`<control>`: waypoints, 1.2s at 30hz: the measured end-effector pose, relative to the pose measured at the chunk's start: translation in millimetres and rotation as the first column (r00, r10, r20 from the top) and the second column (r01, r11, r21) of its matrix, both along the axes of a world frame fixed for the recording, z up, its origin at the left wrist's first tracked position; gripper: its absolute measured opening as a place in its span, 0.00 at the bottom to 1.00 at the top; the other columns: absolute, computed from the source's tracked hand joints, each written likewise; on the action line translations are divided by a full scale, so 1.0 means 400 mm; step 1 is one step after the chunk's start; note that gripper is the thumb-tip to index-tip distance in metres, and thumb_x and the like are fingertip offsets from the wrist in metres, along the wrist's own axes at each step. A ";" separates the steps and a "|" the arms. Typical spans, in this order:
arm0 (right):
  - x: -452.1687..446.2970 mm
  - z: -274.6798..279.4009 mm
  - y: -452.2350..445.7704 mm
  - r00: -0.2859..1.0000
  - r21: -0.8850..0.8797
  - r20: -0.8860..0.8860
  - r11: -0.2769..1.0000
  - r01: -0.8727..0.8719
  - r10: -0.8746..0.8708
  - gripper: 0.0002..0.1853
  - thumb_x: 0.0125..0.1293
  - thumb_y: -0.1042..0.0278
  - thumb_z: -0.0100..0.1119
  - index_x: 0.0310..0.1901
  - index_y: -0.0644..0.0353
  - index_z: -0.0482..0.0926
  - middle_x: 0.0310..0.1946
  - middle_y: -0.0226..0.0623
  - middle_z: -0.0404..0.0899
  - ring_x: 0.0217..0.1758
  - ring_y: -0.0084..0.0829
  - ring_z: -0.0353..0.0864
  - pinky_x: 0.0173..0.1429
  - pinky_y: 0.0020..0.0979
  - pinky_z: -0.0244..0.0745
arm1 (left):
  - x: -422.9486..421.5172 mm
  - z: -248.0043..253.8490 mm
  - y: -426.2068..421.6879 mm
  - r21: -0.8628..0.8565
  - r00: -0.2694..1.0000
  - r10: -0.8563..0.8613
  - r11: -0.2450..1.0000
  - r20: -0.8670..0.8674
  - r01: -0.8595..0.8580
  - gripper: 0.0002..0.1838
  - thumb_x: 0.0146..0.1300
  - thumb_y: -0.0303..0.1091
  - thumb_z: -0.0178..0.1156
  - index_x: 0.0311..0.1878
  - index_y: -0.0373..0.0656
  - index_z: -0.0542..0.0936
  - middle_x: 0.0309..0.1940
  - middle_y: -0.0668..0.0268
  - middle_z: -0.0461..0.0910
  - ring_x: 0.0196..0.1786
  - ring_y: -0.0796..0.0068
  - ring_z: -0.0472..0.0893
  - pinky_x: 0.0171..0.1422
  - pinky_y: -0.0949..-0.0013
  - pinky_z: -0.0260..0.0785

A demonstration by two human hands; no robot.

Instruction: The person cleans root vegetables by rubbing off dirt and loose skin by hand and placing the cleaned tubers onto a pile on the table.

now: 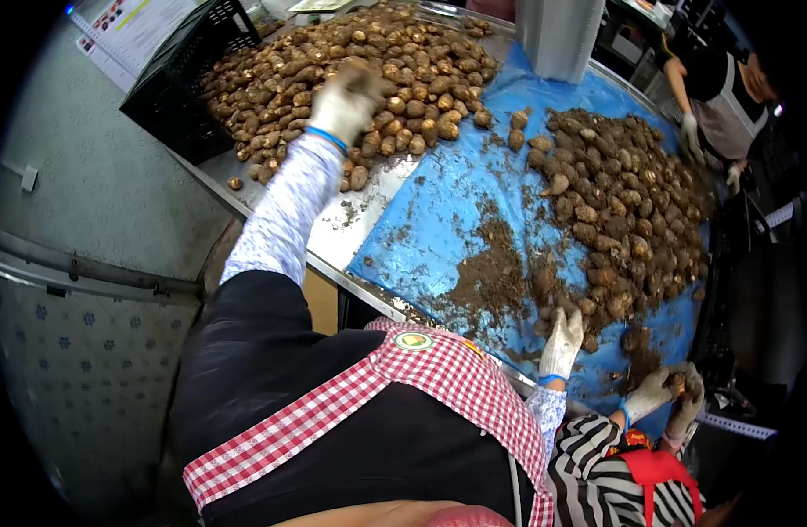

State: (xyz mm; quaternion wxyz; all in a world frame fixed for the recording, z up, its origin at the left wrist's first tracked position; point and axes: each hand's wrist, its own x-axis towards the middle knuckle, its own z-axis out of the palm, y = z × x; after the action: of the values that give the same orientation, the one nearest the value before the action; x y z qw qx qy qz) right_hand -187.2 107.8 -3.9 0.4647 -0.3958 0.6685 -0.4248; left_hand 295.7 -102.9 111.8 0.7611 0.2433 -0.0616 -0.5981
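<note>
My left hand [346, 101], in a soiled white glove, reaches over the heap of brown root vegetables [421, 66] at the upper left; its fingers are blurred and whatever they hold cannot be made out. Lower right of centre, my right hand [562, 341], also gloved, rests at the near edge of the dirt-covered heap of root vegetables [623, 211] on the blue sheet [421, 237]. Its fingers point away from me, close to the roots, and their tips are unclear against them.
A black crate [188, 79] stands left of the left heap. A grey container [557, 39] stands at the back. Loose soil [491, 272] lies on the sheet. Beside me on the right, a person in stripes [597, 465] holds a root. Another person [720, 97] stands across the table.
</note>
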 end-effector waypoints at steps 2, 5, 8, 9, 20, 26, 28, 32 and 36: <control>-0.002 -0.004 -0.007 0.979 -0.129 -0.185 0.990 0.058 -0.081 0.19 0.75 0.61 0.49 0.55 0.71 0.74 0.36 0.46 0.83 0.37 0.36 0.83 0.42 0.36 0.77 | 0.232 -0.035 -0.108 -0.088 0.957 0.194 0.972 -0.214 -0.217 0.17 0.65 0.28 0.58 0.56 0.35 0.73 0.55 0.56 0.76 0.51 0.65 0.79 0.62 0.62 0.74; -0.038 0.007 -0.008 0.827 -0.244 -0.524 0.966 0.086 -0.206 0.19 0.73 0.59 0.52 0.51 0.71 0.76 0.39 0.53 0.82 0.42 0.45 0.82 0.49 0.40 0.74 | 0.347 -0.109 -0.162 -0.125 0.977 -0.143 0.984 -0.158 0.124 0.15 0.70 0.29 0.51 0.55 0.34 0.74 0.45 0.55 0.81 0.49 0.62 0.80 0.60 0.61 0.74; -0.104 -0.004 -0.010 0.741 -0.287 -0.556 0.924 0.252 -0.376 0.17 0.71 0.59 0.55 0.49 0.67 0.77 0.41 0.54 0.82 0.43 0.48 0.82 0.49 0.41 0.74 | 0.007 -0.083 -0.076 0.183 0.964 -0.115 0.980 0.241 0.071 0.15 0.70 0.29 0.50 0.55 0.34 0.77 0.34 0.60 0.80 0.32 0.68 0.77 0.40 0.67 0.77; -0.125 -0.001 -0.002 0.755 -0.294 -0.519 0.914 0.282 -0.400 0.16 0.70 0.59 0.57 0.48 0.66 0.78 0.40 0.54 0.82 0.44 0.49 0.82 0.49 0.41 0.75 | -0.113 -0.099 -0.026 0.249 0.933 -0.239 0.953 0.270 0.172 0.16 0.70 0.30 0.50 0.56 0.36 0.77 0.34 0.61 0.80 0.30 0.71 0.76 0.36 0.70 0.75; -0.116 0.022 -0.068 0.240 0.082 -0.964 0.985 -0.153 0.117 0.18 0.64 0.70 0.53 0.55 0.50 0.80 0.64 0.38 0.73 0.60 0.42 0.74 0.62 0.45 0.68 | -0.759 -0.131 0.253 0.698 -0.576 -0.394 0.393 0.716 0.598 0.20 0.66 0.40 0.64 0.57 0.40 0.78 0.47 0.57 0.82 0.42 0.67 0.83 0.47 0.70 0.80; -0.098 0.036 -0.147 0.292 0.217 -0.914 0.947 -0.236 0.282 0.14 0.59 0.62 0.61 0.45 0.57 0.81 0.53 0.51 0.77 0.51 0.48 0.81 0.54 0.46 0.76 | -0.749 -0.137 0.256 0.466 -0.446 -0.203 0.624 0.872 0.627 0.29 0.66 0.38 0.62 0.68 0.42 0.69 0.67 0.48 0.67 0.61 0.61 0.75 0.59 0.63 0.76; -0.084 0.014 -0.153 0.569 0.041 -0.809 0.981 -0.189 0.144 0.22 0.60 0.56 0.65 0.50 0.65 0.79 0.50 0.53 0.80 0.50 0.47 0.83 0.52 0.42 0.79 | -0.727 -0.148 0.232 0.548 -0.199 -0.582 0.517 0.788 0.658 0.31 0.67 0.40 0.62 0.70 0.41 0.67 0.68 0.48 0.65 0.63 0.62 0.74 0.58 0.63 0.77; 0.044 0.160 -0.056 0.977 -0.329 0.116 0.935 -0.134 0.181 0.25 0.63 0.59 0.65 0.57 0.65 0.74 0.45 0.39 0.82 0.43 0.29 0.83 0.47 0.29 0.81 | -0.669 -0.178 0.288 0.326 0.179 -0.834 0.389 0.522 0.862 0.32 0.70 0.47 0.57 0.70 0.38 0.64 0.63 0.56 0.70 0.56 0.65 0.77 0.56 0.64 0.78; 0.125 0.201 -0.039 0.864 -0.403 -0.486 0.843 -0.356 0.133 0.19 0.60 0.63 0.67 0.49 0.65 0.78 0.44 0.44 0.80 0.45 0.37 0.83 0.49 0.37 0.80 | -0.693 -0.148 0.320 0.190 0.228 -0.929 0.290 0.291 0.938 0.26 0.77 0.52 0.44 0.59 0.37 0.72 0.50 0.61 0.77 0.49 0.69 0.79 0.47 0.65 0.78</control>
State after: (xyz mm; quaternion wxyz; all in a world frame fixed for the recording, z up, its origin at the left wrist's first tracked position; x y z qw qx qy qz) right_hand -137.3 92.1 76.5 0.2403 -0.6679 0.5714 -0.4119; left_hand 18.6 25.2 52.7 0.2321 0.2497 -0.3348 -0.8784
